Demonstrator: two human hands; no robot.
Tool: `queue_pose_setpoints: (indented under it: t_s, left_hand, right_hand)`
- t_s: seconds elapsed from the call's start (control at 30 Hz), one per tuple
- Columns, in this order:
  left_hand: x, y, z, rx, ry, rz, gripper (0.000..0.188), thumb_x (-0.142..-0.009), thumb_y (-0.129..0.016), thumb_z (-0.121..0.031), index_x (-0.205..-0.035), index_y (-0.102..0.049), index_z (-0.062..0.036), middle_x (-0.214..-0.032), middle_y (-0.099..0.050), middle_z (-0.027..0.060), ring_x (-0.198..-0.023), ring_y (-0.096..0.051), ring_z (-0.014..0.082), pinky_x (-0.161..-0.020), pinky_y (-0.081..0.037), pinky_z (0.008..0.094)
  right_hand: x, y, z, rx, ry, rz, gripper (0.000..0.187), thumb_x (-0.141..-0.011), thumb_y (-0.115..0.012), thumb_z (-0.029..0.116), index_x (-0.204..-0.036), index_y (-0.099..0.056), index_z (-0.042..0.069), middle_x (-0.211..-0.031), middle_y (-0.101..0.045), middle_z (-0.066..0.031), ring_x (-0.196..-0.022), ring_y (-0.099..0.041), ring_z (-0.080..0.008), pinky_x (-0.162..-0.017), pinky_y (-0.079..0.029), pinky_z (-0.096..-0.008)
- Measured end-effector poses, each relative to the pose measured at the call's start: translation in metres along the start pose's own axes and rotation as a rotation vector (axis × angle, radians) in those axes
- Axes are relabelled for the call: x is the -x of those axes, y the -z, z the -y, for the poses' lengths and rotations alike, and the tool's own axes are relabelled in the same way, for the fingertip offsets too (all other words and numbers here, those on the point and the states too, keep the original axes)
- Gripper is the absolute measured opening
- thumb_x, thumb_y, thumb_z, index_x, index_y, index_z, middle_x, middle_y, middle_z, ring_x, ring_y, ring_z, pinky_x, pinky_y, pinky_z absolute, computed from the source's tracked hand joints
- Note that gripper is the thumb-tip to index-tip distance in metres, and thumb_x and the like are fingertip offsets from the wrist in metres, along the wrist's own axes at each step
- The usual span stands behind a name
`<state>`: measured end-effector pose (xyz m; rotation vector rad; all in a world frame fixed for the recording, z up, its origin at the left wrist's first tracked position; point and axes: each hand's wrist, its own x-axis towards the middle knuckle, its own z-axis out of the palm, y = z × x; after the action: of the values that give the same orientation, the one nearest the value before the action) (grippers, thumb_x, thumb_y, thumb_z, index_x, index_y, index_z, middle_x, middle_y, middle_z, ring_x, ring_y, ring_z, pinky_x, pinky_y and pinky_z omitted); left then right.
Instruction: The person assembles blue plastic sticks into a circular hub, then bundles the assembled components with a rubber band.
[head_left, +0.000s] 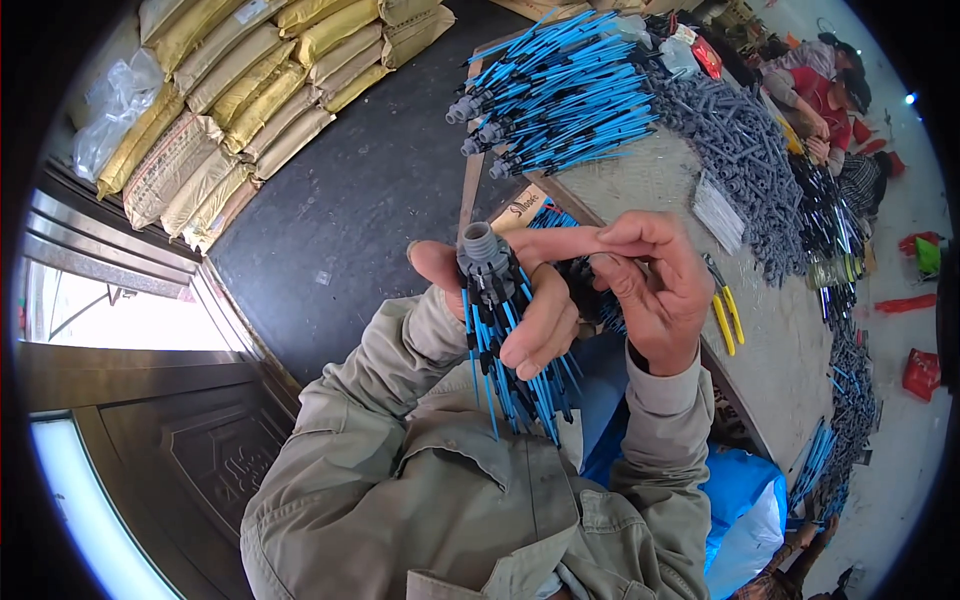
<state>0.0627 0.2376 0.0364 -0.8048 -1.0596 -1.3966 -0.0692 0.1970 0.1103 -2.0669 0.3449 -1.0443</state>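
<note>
In front of my chest, my left hand (545, 315) is wrapped round a bundle of thin blue rods (540, 405) with black fittings, which hang downward. A grey threaded plastic fitting (483, 248) tops the bundle and points up. My left index finger stretches out to the right, toward my right hand (665, 290). The thumb and fingertips of my right hand are pinched together beside that finger's tip. Whatever lies in the pinch is too small to make out.
Similar blue rod bundles (570, 85) lie on the table (640, 180) at right. Beyond them are a heap of grey plastic parts (735, 150), pale sticks (718, 213) and yellow-handled pliers (727, 315). Stacked sacks (270, 80) stand far left. Other people (820, 110) sit at far right.
</note>
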Motion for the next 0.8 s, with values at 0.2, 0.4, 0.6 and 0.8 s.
queue_pose_setpoints:
  t_s: [0.2,0.4,0.6,0.8]
  left_hand:
    - [0.002,-0.001,-0.004,-0.01,0.005,0.021,0.116,-0.07,-0.044,-0.075,-0.136,-0.003,0.0103,-0.068,-0.059,0.0085,-0.061,-0.057,0.0204,-0.057,-0.044,0.0302]
    - [0.005,0.0,-0.009,-0.021,0.053,0.039,0.115,-0.07,-0.046,-0.074,-0.137,-0.003,0.0093,-0.068,-0.059,0.009,-0.062,-0.057,0.0212,-0.057,-0.045,0.0305]
    - [0.003,0.004,-0.05,-0.346,-0.007,-0.171,0.123,-0.062,-0.049,-0.077,-0.137,-0.001,0.0081,-0.067,-0.057,0.0049,-0.059,-0.055,0.0208,-0.059,-0.044,0.0313]
    - [0.037,0.012,-0.118,-0.369,-0.267,-0.573,0.116,-0.062,-0.049,-0.076,-0.138,-0.015,0.0038,-0.069,-0.053,-0.0008,-0.062,-0.05,0.0175,-0.065,-0.042,0.0299]
  right_hand:
    - [-0.001,-0.004,0.003,0.014,0.016,0.014,0.019,-0.077,-0.065,-0.003,-0.092,-0.054,0.0,-0.082,-0.06,-0.0072,-0.068,-0.06,-0.0136,-0.062,-0.046,-0.0224]
    - [0.0,-0.006,0.004,0.028,-0.004,0.01,0.02,-0.077,-0.064,-0.004,-0.094,-0.054,0.0,-0.082,-0.061,-0.0074,-0.069,-0.061,-0.0134,-0.063,-0.046,-0.0228]
    - [-0.001,-0.025,-0.002,-0.172,-0.142,-0.336,0.027,-0.077,-0.062,-0.005,-0.103,-0.054,0.0,-0.084,-0.062,-0.0054,-0.068,-0.061,-0.0154,-0.062,-0.049,-0.0237]
    - [0.047,0.039,0.034,-0.308,0.446,0.366,0.017,-0.085,-0.051,0.011,-0.075,-0.063,0.004,-0.081,-0.063,-0.0075,-0.071,-0.061,-0.019,-0.063,-0.048,-0.0294]
